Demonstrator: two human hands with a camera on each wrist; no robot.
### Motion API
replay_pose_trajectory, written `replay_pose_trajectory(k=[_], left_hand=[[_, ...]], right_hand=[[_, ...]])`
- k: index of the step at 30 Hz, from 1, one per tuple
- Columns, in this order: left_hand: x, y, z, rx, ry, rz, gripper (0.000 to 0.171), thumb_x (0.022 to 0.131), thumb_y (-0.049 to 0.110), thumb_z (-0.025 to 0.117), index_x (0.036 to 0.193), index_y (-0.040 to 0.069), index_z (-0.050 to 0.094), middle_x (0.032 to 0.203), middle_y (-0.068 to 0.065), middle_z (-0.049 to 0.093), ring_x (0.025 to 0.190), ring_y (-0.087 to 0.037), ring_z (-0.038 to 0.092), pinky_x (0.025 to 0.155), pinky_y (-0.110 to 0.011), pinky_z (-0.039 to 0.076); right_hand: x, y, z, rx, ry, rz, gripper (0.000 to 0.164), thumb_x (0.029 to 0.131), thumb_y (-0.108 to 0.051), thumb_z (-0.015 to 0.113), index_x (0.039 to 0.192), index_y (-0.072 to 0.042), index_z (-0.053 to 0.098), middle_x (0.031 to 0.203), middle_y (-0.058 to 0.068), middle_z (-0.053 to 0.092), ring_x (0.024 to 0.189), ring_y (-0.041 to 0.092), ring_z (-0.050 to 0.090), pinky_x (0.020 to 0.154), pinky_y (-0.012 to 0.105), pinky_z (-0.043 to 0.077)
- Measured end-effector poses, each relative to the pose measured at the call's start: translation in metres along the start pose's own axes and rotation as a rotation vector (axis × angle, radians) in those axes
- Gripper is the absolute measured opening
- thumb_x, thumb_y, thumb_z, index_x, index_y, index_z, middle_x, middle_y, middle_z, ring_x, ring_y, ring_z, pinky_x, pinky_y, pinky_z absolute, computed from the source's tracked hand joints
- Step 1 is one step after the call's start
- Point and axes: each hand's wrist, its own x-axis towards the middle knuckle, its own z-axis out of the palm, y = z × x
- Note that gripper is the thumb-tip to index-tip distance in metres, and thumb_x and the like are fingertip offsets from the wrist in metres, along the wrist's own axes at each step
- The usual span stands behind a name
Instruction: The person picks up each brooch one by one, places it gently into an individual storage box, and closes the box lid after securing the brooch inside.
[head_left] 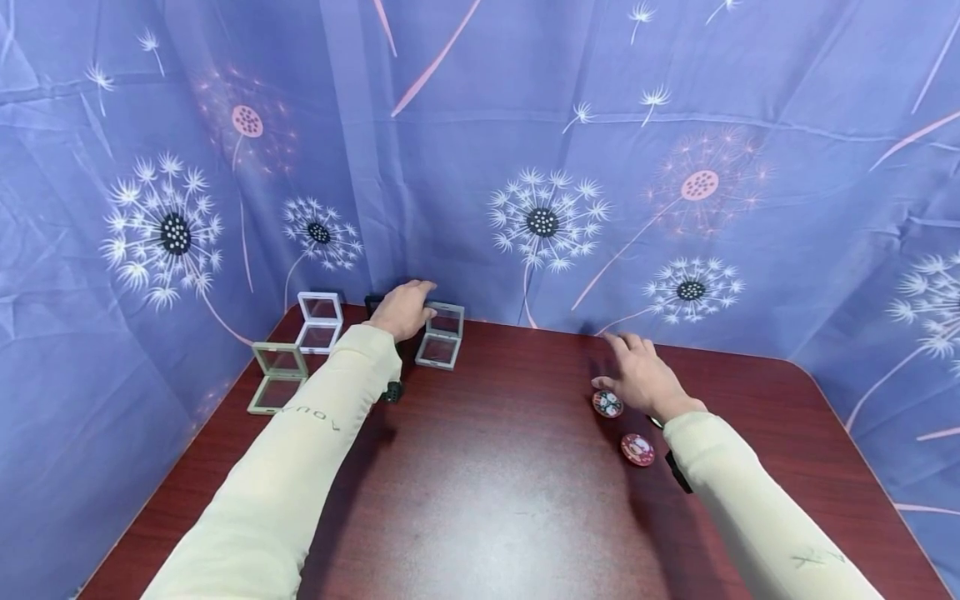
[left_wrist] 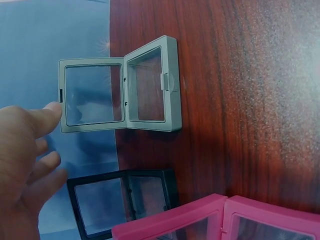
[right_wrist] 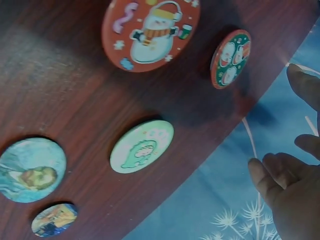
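My left hand (head_left: 402, 310) reaches to the back of the table, fingers loosely bent. In the left wrist view, its thumb tip comes right at the lid edge of an opened grey display case (left_wrist: 125, 92) with clear windows. A black case (left_wrist: 172, 187) and a pink case (left_wrist: 222, 212) stand opened below it in that view. My right hand (head_left: 645, 379) hovers with spread, relaxed fingers above round picture badges. Nearest are a green snowman badge with a red rim (right_wrist: 231, 59) and a red snowman badge (right_wrist: 152, 32). A pale green dinosaur badge (right_wrist: 142, 146) lies nearby.
An opened white case (head_left: 319, 325) and an opened olive-green case (head_left: 277, 379) stand at the left. Two painting-print badges, one with a bearded portrait (right_wrist: 32, 170) and one smaller (right_wrist: 55, 220), lie on the table (head_left: 510, 467). A blue dandelion curtain (head_left: 465, 167) hangs behind.
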Motion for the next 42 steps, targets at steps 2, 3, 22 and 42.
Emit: replay_pose_trajectory(k=[2,3,22,42], left_hand=[[-0.001,0.0,-0.001,-0.003,0.002,0.006,0.053,0.098,0.02,0.059,0.146,0.006,0.041,0.147,-0.016,0.04,0.132,-0.033,0.04,0.105,-0.045,0.037],[-0.001,0.0,-0.002,-0.003,0.004,0.009,0.053,0.098,0.019,0.059,0.145,0.006,0.041,0.147,-0.016,0.041,0.132,-0.033,0.041,0.105,-0.045,0.037],[0.004,-0.001,0.002,-0.06,0.016,0.033,0.049,0.097,0.018,0.061,0.142,0.006,0.046,0.144,-0.016,0.045,0.129,-0.033,0.044,0.104,-0.044,0.038],[0.006,0.001,0.006,-0.065,0.002,-0.003,0.048,0.097,0.018,0.061,0.141,0.006,0.048,0.142,-0.015,0.048,0.128,-0.033,0.046,0.103,-0.044,0.039]], right_hand=[[-0.003,0.001,0.001,-0.007,-0.004,-0.004,0.076,0.083,-0.031,0.076,0.141,0.002,0.039,0.135,0.031,0.04,0.118,0.048,0.038,0.092,0.061,0.04],[-0.004,0.002,0.002,-0.012,-0.003,-0.009,0.076,0.083,-0.03,0.077,0.14,0.003,0.04,0.134,0.031,0.042,0.117,0.048,0.039,0.092,0.06,0.041],[-0.023,0.012,0.024,0.006,-0.007,-0.113,0.046,0.077,-0.026,0.081,0.107,0.004,0.062,0.108,0.021,0.056,0.098,0.04,0.057,0.08,0.054,0.05],[-0.027,0.019,0.031,-0.009,-0.071,-0.116,0.046,0.078,-0.033,0.08,0.102,0.003,0.065,0.096,0.013,0.056,0.088,0.032,0.059,0.079,0.049,0.05]])
